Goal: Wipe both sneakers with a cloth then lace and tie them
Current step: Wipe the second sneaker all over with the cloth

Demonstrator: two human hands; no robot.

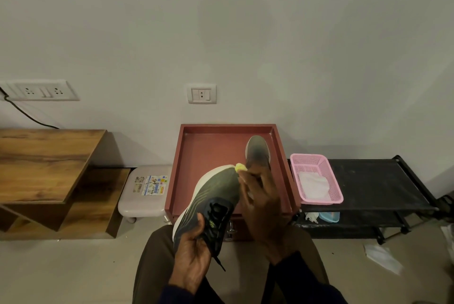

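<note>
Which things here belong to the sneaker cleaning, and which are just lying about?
Job: held sneaker, second sneaker in the red tray, yellow cloth, left hand, right hand.
Lying about: pink basket, stool, wooden desk, black rack.

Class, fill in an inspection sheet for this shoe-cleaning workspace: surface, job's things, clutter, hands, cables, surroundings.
Surface: red tray with a raised rim, set against the wall.
Job's things: dark sneaker held up over the tray's near edge; second sneaker lying in the tray, far right; yellow cloth at the held sneaker's toe; lace end dangling loose.
Clutter: pink basket holding a white rag; white wrapper on the floor.
Hands: left hand grips the dark sneaker near its heel; right hand holds the yellow cloth against it.
Cables: black cable running down from the left wall socket.
Surroundings: wooden table, white stool, black rack.
</note>
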